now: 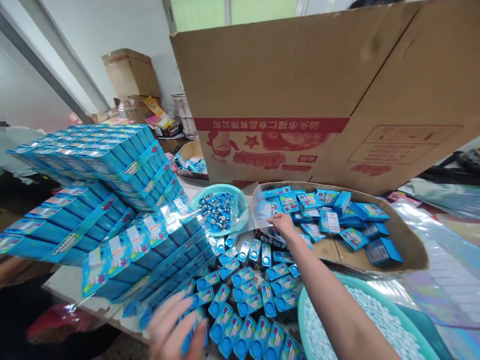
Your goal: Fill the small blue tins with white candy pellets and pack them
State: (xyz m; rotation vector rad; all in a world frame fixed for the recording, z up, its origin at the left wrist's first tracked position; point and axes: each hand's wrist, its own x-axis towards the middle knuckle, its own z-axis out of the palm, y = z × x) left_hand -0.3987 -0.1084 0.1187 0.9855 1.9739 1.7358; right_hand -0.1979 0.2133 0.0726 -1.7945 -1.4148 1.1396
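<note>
My right hand (283, 226) reaches over the near edge of a cut-down cardboard box, its fingers closed on the edge of a clear plastic bag (254, 212). Behind the fingers lie several small blue candy boxes (288, 201). My left hand (175, 327) is low in front, smeared by motion, with its fingers bent above the blue containers. A blue container shows between its thumb and fingers; whether it is gripped I cannot tell. Between the hands stand many small blue containers with round recesses (245, 332).
A turquoise bowl (240, 192) holds small shiny metallic pieces. Pale blue candies (362, 305) fill a larger tub at lower right. Stacked blue cartons (123, 175) rise on the left. A tall cardboard carton (270, 90) walls off the back. Plastic sheets (442, 280) lie at right.
</note>
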